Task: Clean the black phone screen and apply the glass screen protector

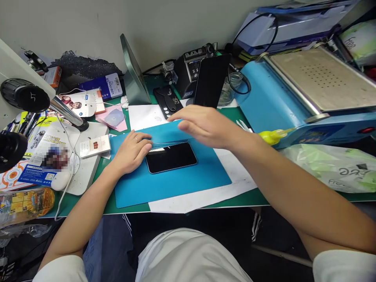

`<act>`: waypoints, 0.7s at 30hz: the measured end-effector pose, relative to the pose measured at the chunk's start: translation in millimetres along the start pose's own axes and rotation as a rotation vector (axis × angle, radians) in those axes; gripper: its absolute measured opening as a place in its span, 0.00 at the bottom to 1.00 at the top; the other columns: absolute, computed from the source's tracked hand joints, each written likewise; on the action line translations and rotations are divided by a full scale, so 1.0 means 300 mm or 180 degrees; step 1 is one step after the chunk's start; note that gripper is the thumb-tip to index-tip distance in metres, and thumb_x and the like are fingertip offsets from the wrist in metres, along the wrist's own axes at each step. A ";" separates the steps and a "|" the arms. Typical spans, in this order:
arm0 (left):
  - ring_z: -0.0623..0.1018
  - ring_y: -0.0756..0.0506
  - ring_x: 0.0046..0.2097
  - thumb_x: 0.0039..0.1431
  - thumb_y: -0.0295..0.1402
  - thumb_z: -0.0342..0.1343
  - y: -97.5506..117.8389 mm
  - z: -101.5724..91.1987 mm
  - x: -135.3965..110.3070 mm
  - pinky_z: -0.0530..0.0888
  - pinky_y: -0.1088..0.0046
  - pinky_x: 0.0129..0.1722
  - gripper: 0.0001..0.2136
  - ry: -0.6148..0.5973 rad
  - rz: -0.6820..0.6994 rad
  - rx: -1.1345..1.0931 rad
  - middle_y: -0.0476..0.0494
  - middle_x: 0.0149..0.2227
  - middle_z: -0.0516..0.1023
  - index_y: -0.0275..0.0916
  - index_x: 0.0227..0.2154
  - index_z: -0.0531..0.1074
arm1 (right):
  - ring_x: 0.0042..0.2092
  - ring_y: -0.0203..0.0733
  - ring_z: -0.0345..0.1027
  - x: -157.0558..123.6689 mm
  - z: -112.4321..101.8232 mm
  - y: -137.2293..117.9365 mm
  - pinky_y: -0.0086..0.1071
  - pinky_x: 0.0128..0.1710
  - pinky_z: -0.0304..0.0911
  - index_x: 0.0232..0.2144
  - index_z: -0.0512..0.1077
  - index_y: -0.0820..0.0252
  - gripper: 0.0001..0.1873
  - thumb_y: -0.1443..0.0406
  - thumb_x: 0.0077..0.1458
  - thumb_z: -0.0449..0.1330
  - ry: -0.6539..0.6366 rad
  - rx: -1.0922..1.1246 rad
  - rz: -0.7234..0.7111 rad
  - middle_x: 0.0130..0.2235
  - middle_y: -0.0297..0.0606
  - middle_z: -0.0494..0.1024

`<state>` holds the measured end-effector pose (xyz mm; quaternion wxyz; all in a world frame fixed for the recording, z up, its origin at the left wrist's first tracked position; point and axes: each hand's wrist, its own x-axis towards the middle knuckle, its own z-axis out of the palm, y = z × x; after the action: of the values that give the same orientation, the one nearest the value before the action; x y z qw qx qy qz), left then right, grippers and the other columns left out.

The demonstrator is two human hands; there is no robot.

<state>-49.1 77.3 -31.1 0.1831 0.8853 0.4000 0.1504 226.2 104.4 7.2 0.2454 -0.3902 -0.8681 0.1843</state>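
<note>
A black phone (pixel 172 157) lies screen up on a blue mat (pixel 176 180). My left hand (pixel 132 150) rests on the mat at the phone's left end, with its fingertips curled onto the phone's top corner. My right hand (pixel 202 125) hovers just above and behind the phone, palm down, fingers stretched to the left and slightly blurred. A thin clear film (pixel 170 140) seems to lie under that hand along the phone's far edge; whether the fingers hold it is unclear.
White paper (pixel 235 184) and a green mat (pixel 246 197) lie under the blue mat. A blue laminating machine (pixel 293 86) stands at the right, with a yellow-tipped bottle (pixel 272 136) beside it. A microscope arm (pixel 26 98), small boxes, a power supply (pixel 190 68) and a plastic bag (pixel 331 166) surround the work area.
</note>
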 end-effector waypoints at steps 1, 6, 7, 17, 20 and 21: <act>0.74 0.39 0.59 0.77 0.44 0.34 0.003 0.004 0.002 0.56 0.46 0.71 0.24 0.0043 -0.0069 -0.0008 0.41 0.58 0.76 0.41 0.51 0.76 | 0.54 0.55 0.74 -0.029 -0.013 0.012 0.49 0.52 0.66 0.51 0.78 0.59 0.41 0.38 0.67 0.38 0.0243 0.0001 0.0036 0.51 0.48 0.82; 0.74 0.39 0.57 0.77 0.44 0.34 -0.001 0.014 0.004 0.65 0.51 0.65 0.25 0.0331 -0.0256 0.0022 0.39 0.57 0.78 0.39 0.58 0.72 | 0.60 0.58 0.71 -0.176 0.002 0.095 0.53 0.56 0.66 0.59 0.75 0.56 0.34 0.42 0.68 0.47 0.0953 0.0047 0.0108 0.57 0.50 0.79; 0.74 0.39 0.57 0.77 0.44 0.35 -0.003 0.013 0.002 0.66 0.53 0.63 0.25 0.0404 -0.0313 0.0032 0.39 0.57 0.78 0.38 0.59 0.72 | 0.61 0.59 0.70 -0.199 0.021 0.114 0.53 0.55 0.67 0.62 0.72 0.58 0.35 0.42 0.68 0.49 0.1064 0.0078 0.0143 0.59 0.53 0.77; 0.73 0.38 0.54 0.75 0.38 0.41 0.009 -0.023 -0.003 0.69 0.58 0.56 0.18 0.0683 -0.0593 0.0431 0.38 0.53 0.78 0.39 0.55 0.71 | 0.65 0.56 0.66 -0.255 0.147 0.180 0.53 0.58 0.72 0.70 0.57 0.42 0.31 0.47 0.68 0.52 0.1639 0.0985 0.0473 0.65 0.45 0.69; 0.74 0.38 0.50 0.72 0.35 0.47 0.008 -0.035 -0.005 0.71 0.58 0.51 0.12 0.0521 -0.0667 0.0706 0.38 0.47 0.77 0.38 0.49 0.74 | 0.60 0.54 0.71 -0.246 0.136 0.169 0.50 0.53 0.74 0.64 0.67 0.48 0.25 0.51 0.69 0.54 0.1503 0.0790 0.0545 0.59 0.46 0.74; 0.74 0.37 0.50 0.71 0.35 0.49 0.007 -0.038 -0.006 0.71 0.58 0.49 0.11 0.0447 -0.0678 0.0776 0.39 0.45 0.77 0.38 0.48 0.74 | 0.57 0.54 0.73 -0.244 0.133 0.164 0.48 0.51 0.75 0.60 0.71 0.49 0.22 0.52 0.69 0.55 0.1449 0.0684 0.0544 0.56 0.46 0.76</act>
<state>-53.7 77.0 -20.2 0.0608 0.8409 0.5186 0.1421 274.5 74.0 -71.0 0.4579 -0.4652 -0.7299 0.2029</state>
